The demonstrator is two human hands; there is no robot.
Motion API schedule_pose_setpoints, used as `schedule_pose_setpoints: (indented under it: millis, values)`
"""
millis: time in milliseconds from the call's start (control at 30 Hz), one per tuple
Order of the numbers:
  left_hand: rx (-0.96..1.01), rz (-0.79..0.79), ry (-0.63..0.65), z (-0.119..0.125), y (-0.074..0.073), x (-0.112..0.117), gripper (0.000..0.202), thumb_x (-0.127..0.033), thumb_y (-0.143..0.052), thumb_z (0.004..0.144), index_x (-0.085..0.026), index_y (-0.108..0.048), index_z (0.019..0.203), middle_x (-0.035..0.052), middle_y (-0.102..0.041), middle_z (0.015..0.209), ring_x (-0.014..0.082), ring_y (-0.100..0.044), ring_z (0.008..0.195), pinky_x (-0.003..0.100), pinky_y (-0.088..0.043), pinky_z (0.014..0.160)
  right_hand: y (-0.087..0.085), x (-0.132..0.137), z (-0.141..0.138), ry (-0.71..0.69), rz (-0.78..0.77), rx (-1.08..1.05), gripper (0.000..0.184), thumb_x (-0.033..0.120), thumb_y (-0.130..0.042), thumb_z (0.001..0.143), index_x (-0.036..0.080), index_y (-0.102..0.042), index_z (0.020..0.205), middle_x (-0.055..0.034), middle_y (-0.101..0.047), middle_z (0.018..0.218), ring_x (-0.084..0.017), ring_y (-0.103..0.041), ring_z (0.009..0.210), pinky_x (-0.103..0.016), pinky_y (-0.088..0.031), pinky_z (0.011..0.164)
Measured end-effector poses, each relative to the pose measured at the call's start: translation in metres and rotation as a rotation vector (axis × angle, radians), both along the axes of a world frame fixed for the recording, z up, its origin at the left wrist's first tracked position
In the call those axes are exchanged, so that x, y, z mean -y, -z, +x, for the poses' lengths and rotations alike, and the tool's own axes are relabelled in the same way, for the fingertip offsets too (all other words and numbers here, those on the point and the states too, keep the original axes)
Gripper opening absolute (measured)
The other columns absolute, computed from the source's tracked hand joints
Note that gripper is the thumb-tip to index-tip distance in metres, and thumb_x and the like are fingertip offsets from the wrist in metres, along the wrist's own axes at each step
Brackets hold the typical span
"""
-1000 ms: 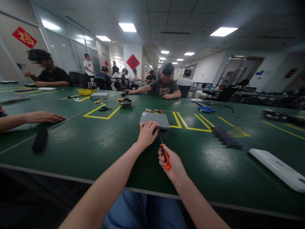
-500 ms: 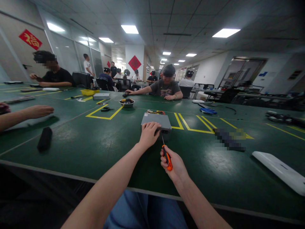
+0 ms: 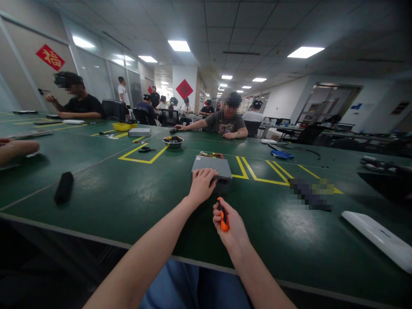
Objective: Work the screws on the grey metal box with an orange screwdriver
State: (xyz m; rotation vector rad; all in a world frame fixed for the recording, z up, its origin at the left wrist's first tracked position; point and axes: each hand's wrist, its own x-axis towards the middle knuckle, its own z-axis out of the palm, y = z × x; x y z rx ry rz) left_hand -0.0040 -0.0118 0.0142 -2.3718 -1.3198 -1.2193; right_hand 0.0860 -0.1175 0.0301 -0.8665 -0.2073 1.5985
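Note:
A grey metal box with a socket on its near face and coloured wires at the back, which looks like a computer power supply (image 3: 210,164), sits on the green table. My left hand (image 3: 203,183) grips its near left part, fingers on the top and thumb over the front edge. In my right hand (image 3: 230,221) is a screwdriver (image 3: 222,216) with an orange and black handle, fingers wrapped round it. Its shaft points toward the box's near face; the tip is hard to make out, so I cannot tell whether it touches.
Beyond the box stand a metal bowl (image 3: 173,144) of tools, a yellow tray (image 3: 124,126) and another grey box (image 3: 139,132). A black block (image 3: 64,187) lies left, a white device (image 3: 380,238) right. One co-worker sits opposite, another person's arm (image 3: 19,150) reaches in from the left.
My right hand and the screwdriver have shifted slightly left, and the handle stands more upright. My left hand stays on the power supply. The other person's arm at left has drawn back.

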Motion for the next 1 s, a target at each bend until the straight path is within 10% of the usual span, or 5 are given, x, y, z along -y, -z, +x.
schedule_pose_setpoints:
  millis: [1000]
  values:
    - [0.009,0.023,0.003,-0.0002,0.0020,-0.0023,0.020,-0.022,-0.050,0.083,-0.026,-0.055,0.102,0.0000,-0.059,0.112,0.0174,-0.049,0.106,0.036,-0.029,0.092,0.0052,0.0024,0.0006,-0.091,0.019,-0.122,0.024,0.021,-0.038,0.093,0.009,-0.054,0.082,-0.0009,-0.053,0.061,-0.003,-0.046,0.043,-0.009,-0.039,0.035]
